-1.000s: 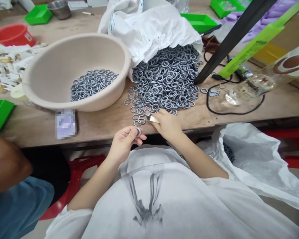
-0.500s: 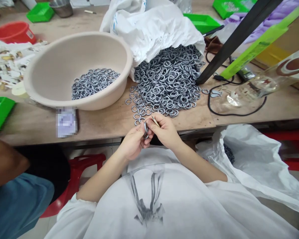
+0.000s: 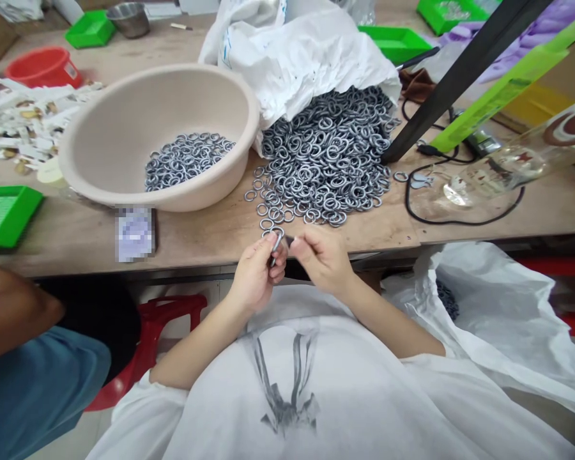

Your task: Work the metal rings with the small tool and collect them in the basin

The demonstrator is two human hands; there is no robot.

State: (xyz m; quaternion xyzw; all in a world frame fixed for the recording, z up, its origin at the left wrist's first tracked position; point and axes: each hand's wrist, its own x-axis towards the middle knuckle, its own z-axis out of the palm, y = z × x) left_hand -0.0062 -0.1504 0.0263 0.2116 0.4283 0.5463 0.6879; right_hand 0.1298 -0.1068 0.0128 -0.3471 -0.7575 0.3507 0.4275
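Note:
My left hand [image 3: 257, 273] is closed on a grey ring [image 3: 277, 241], held tilted between thumb and fingers at the table's front edge; more than one ring may be in the grip. Just to its right, my right hand [image 3: 326, 260] is closed in a pinch. A small dark tip [image 3: 289, 240] sticks out from it toward the ring; the rest of this thin tool is hidden in the fingers. Behind both hands lies a heap of grey rings [image 3: 330, 160], spilling from a white sack [image 3: 297, 54]. More rings [image 3: 186, 160] lie in a large beige basin [image 3: 100, 108].
A dark slanted post [image 3: 441, 83] and a black cable [image 3: 464, 222] stand to the right of the heap. At left are a green tray [image 3: 23, 217] and white pieces [image 3: 33, 121]. Another person's arm [image 3: 14, 306] is at lower left. An open white bag [image 3: 503, 300] hangs at right.
My right hand has drawn a little away to the right from my left hand. The pale stick seen in it before is now hidden, and a dark tip shows. The view has shifted slightly.

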